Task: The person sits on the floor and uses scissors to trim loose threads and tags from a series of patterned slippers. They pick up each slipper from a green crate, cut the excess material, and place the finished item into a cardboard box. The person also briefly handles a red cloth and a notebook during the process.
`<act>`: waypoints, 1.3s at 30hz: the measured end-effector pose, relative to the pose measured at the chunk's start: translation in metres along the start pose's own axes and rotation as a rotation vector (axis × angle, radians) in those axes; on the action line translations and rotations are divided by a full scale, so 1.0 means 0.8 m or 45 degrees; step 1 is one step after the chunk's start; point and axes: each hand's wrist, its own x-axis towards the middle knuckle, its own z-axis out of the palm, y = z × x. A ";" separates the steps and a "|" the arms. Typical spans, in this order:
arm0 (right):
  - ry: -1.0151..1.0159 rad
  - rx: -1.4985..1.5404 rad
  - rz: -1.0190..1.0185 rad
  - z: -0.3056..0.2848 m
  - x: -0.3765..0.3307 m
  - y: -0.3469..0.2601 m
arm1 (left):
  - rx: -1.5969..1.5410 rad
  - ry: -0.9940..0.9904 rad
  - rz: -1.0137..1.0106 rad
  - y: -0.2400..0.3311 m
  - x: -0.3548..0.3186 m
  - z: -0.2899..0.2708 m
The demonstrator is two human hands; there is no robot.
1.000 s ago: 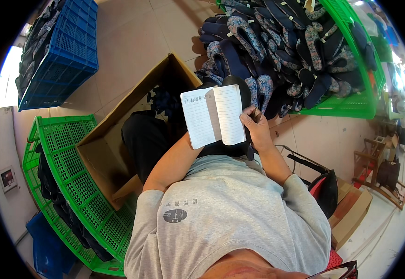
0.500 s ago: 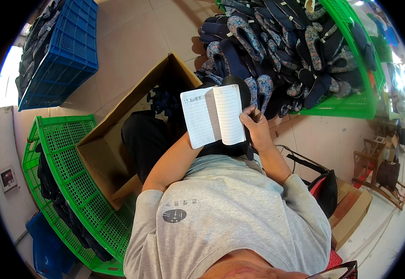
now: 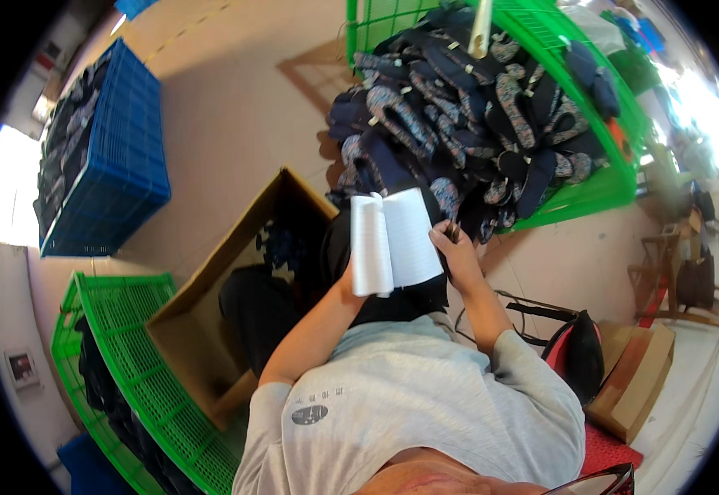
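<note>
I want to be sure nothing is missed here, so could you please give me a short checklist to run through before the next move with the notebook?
1. Notebook open: ok, pages spread.
2. Left hand supporting the notebook: ok, underneath its left side.
3. Right hand at the right page edge: ok.
4. Pen in the right hand: cannot tell, only something dark shows.
5. Cardboard box open: ok.
6. Pile of slippers beside the green crate: ok.
</note>
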 end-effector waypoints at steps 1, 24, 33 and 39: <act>0.044 0.005 -0.010 -0.004 0.001 -0.002 | 0.141 0.077 0.038 -0.003 0.005 0.011; 0.197 -0.082 -0.002 -0.073 0.012 -0.063 | 1.284 0.013 1.057 -0.030 0.010 0.088; -0.274 0.327 0.161 -0.094 -0.019 -0.060 | 2.489 -1.314 2.119 0.008 -0.007 0.124; -0.302 0.190 0.302 -0.098 -0.027 -0.066 | 2.639 -1.438 2.018 0.013 -0.001 0.105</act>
